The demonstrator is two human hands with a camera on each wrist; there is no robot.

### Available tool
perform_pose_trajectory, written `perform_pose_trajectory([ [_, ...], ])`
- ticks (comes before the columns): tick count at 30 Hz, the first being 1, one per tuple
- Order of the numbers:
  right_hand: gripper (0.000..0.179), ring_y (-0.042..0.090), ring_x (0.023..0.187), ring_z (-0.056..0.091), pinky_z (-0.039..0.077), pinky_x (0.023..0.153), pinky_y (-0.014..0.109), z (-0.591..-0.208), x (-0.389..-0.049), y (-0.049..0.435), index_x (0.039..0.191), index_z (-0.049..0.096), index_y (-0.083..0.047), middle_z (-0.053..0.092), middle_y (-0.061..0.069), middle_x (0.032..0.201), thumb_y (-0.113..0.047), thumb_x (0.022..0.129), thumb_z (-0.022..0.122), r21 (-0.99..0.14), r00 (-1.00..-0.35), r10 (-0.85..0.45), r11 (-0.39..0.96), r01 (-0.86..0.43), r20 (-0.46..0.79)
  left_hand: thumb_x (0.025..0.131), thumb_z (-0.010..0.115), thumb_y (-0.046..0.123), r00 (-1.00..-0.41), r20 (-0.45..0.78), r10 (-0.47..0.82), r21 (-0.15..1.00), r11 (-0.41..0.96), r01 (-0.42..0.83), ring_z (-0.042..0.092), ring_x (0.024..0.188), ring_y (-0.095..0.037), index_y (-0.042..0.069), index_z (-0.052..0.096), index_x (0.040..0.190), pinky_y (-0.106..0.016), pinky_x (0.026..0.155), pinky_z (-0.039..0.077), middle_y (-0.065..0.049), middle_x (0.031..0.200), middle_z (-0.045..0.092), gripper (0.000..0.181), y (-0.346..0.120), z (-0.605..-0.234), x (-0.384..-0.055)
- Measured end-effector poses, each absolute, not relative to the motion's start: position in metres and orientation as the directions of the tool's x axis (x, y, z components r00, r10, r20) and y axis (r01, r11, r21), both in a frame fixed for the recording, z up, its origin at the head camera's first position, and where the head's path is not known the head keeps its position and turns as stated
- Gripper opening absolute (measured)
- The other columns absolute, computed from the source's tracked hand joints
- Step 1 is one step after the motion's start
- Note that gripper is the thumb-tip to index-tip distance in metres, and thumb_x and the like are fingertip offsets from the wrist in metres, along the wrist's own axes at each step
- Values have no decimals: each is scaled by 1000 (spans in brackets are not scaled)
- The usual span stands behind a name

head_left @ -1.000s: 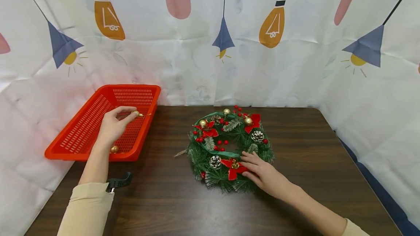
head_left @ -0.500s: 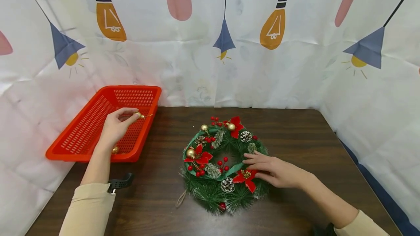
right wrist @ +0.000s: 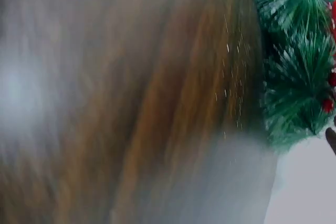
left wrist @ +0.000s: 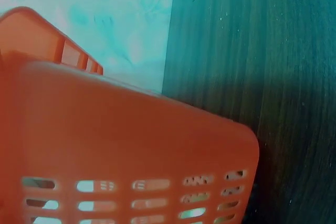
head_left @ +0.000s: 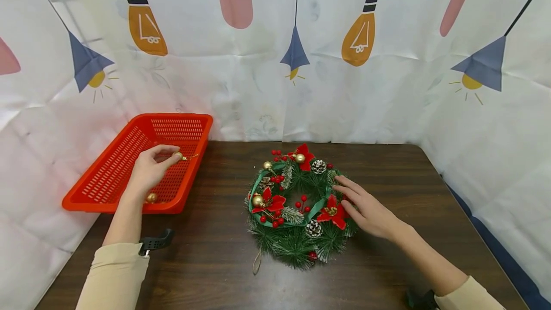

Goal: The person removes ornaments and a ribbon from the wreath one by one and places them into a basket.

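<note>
In the head view my left hand is over the red basket, pinching a small gold ball ornament between thumb and fingertips. A thin gold string trails from the ornament. A green Christmas wreath lies flat on the table, with red poinsettias, berries, pine cones, gold balls and a green ribbon. My right hand rests its spread, nearly straight fingers on the wreath's right side, beside a red poinsettia. The left wrist view is filled largely by the basket's wall.
Another gold ball lies in the basket's near part. A twine loop sticks out from the wreath's near left. Behind the dark wooden table hangs a white curtain printed with lamps and bulbs.
The wreath has turned counterclockwise under my right hand and come slightly nearer. Its near poinsettia has swung to the right, the far one to the left. My left hand stays over the basket.
</note>
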State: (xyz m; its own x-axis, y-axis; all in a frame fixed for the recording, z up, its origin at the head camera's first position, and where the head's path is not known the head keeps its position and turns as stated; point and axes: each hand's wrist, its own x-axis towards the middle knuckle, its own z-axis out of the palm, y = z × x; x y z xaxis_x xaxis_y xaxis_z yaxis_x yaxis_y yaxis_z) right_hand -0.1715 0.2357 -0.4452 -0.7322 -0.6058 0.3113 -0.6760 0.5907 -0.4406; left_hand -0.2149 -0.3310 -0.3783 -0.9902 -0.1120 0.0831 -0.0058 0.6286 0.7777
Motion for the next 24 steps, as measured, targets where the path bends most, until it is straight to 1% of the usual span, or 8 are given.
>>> perform_pose_trajectory([
  [1,48,32,149,32,38,111,57,-445,-170,234,151,49,-6,33,11,164,-20,106,59,-468,-750,-589,594,-655,302,102,61,47,-991,84,-108,767,642,-5,55,122,-40,9,61,138,-55,97,48,-19,135,59,53,-332,-379,-215],
  [3,51,32,148,35,37,111,61,-445,-167,230,153,48,-7,33,10,164,-26,106,59,-505,-773,-564,596,-624,290,103,61,43,-992,86,-93,745,667,2,56,119,-39,8,61,137,-50,92,50,-20,133,61,49,-334,-378,-214],
  [6,59,32,146,39,39,109,61,-443,-166,224,153,48,-6,36,10,163,-32,103,65,-515,-779,-555,596,-616,291,104,61,38,-994,87,-67,721,693,16,56,117,-40,5,61,137,-49,91,51,-22,132,61,46,-335,-378,-212],
  [10,64,34,143,42,41,108,59,-443,-167,218,152,47,-1,39,15,161,-29,99,70,-499,-763,-569,586,-638,308,105,59,37,-996,78,-45,707,707,23,54,121,-43,4,59,139,-56,93,51,-24,136,58,47,-333,-377,-210],
  [14,66,34,142,44,43,107,57,-443,-167,217,152,46,2,40,17,159,-25,97,71,-496,-750,-586,575,-651,306,105,59,39,-995,95,-13,696,716,57,55,118,-41,6,60,139,-58,91,51,-22,134,60,47,-326,-375,-208],
  [20,62,30,140,48,44,108,54,-442,-173,214,151,49,0,46,14,156,-22,97,71,-495,-719,-632,544,-677,290,105,61,38,-981,179,68,690,703,175,59,115,-37,9,62,137,-59,94,51,-16,130,63,43,-304,-370,-206],
  [22,61,28,138,50,45,107,54,-442,-175,213,150,50,-1,48,14,154,-21,97,71,-498,-706,-651,530,-686,279,104,62,34,-973,208,97,690,691,216,60,115,-36,9,63,135,-58,95,51,-14,129,64,40,-293,-370,-205],
  [24,61,28,137,51,45,106,54,-441,-176,212,151,50,-1,49,14,154,-21,97,71,-499,-690,-672,516,-696,268,104,64,30,-962,241,129,679,686,262,62,112,-35,8,64,133,-57,93,52,-13,127,65,36,-281,-370,-205],
])
